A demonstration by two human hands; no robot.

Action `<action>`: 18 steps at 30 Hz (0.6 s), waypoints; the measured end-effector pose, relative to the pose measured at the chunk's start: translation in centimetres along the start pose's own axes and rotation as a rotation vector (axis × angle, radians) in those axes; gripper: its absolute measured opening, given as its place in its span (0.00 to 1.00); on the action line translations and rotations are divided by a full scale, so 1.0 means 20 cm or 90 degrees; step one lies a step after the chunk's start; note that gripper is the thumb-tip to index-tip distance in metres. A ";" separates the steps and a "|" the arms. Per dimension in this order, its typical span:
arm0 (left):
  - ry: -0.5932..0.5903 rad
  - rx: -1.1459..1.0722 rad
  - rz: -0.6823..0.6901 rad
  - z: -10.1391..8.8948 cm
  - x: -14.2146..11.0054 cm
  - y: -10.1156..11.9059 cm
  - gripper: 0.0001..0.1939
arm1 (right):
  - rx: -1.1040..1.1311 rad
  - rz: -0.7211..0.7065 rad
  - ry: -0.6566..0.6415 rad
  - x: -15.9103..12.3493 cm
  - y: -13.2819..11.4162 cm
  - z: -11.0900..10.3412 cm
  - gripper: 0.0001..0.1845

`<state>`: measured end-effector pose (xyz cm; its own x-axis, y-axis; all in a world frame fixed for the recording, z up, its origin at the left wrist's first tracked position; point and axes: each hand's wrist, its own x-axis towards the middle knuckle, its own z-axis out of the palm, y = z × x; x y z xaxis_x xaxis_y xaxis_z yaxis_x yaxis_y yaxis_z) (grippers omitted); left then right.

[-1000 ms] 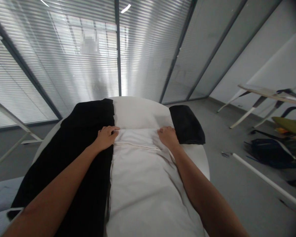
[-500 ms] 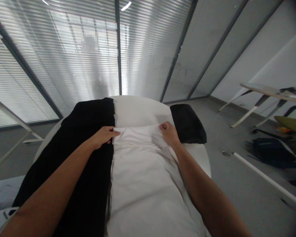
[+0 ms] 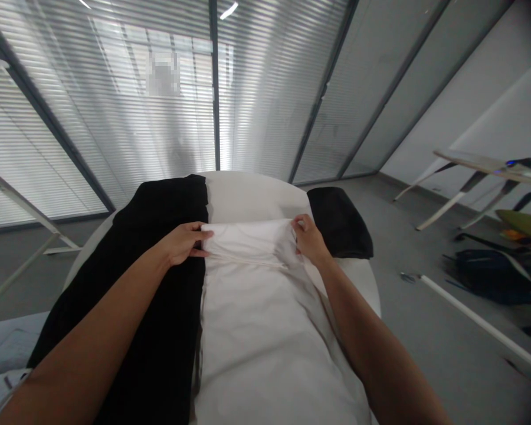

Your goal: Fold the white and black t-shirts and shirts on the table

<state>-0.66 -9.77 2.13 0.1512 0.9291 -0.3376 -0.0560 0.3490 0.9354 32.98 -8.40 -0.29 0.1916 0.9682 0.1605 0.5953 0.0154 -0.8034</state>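
A long white cloth garment (image 3: 261, 330) lies down the middle of a round white table (image 3: 256, 192), its far end folded over in a flat band. My left hand (image 3: 188, 243) pinches the left corner of that band between thumb and fingers. At the right corner, my right hand (image 3: 308, 239) grips the band's edge the same way. Black cloth (image 3: 159, 295) is spread under my left forearm, along the white garment's left side. A smaller folded black cloth (image 3: 340, 223) rests beyond my right hand at the table's right edge.
Glass partitions with blinds (image 3: 168, 130) stand behind the table. To the right are a wooden-topped table (image 3: 473, 162), a dark bag (image 3: 487, 274) and a white pole (image 3: 478, 319) over the floor. Papers (image 3: 13, 342) lie at lower left.
The folded band's far edge is slightly raised and looks smoother. My right hand has shifted a little right and away from me; the left hand's fingers have spread lower along the band's side.
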 end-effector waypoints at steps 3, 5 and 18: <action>-0.006 -0.027 -0.003 0.00 0.01 0.00 0.14 | -0.010 0.009 -0.013 0.00 0.00 0.00 0.09; -0.015 -0.050 -0.005 0.00 0.01 0.00 0.14 | -0.013 0.003 -0.022 0.00 0.00 -0.01 0.10; -0.008 -0.084 -0.020 -0.02 0.00 0.03 0.10 | 0.097 0.010 -0.018 -0.01 0.02 0.03 0.16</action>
<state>-1.15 -9.48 2.59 0.1670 0.9161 -0.3645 -0.1796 0.3918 0.9023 32.73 -8.36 -0.86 0.1767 0.9753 0.1324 0.4659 0.0357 -0.8841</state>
